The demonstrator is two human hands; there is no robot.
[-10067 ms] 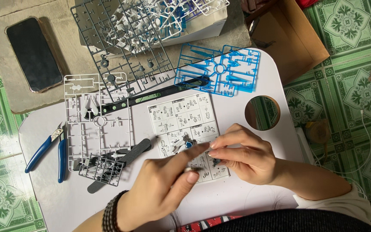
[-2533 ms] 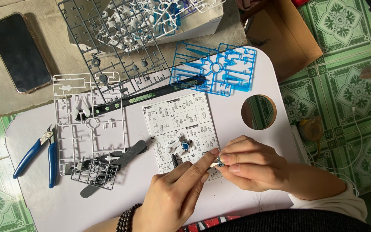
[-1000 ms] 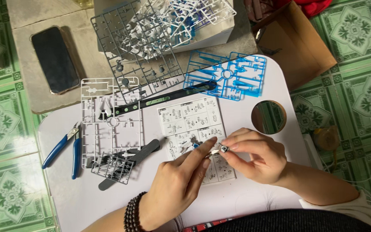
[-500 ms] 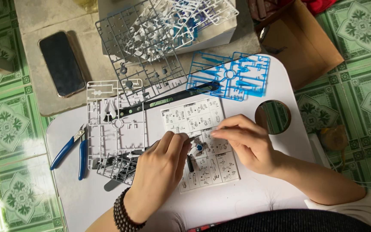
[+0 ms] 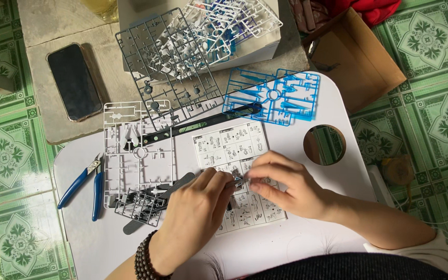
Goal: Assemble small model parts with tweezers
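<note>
Pinching small grey-blue model part (image 5: 238, 181)

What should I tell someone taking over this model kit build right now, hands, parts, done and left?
Left hand and right hand pinch a small grey part together over the instruction sheet.
Blue nippers lie untouched at the table's left edge; the white sprue, blue sprue and grey file lie around the sheet.
Done: one small piece is off its frame and in hand.
Left: most parts remain on the sprues.

Both forearms angle inward from below, the left hand (image 5: 195, 215) with a beaded wrist and the right hand (image 5: 289, 184) meeting fingertip to fingertip, each grip pinched closed.
</note>
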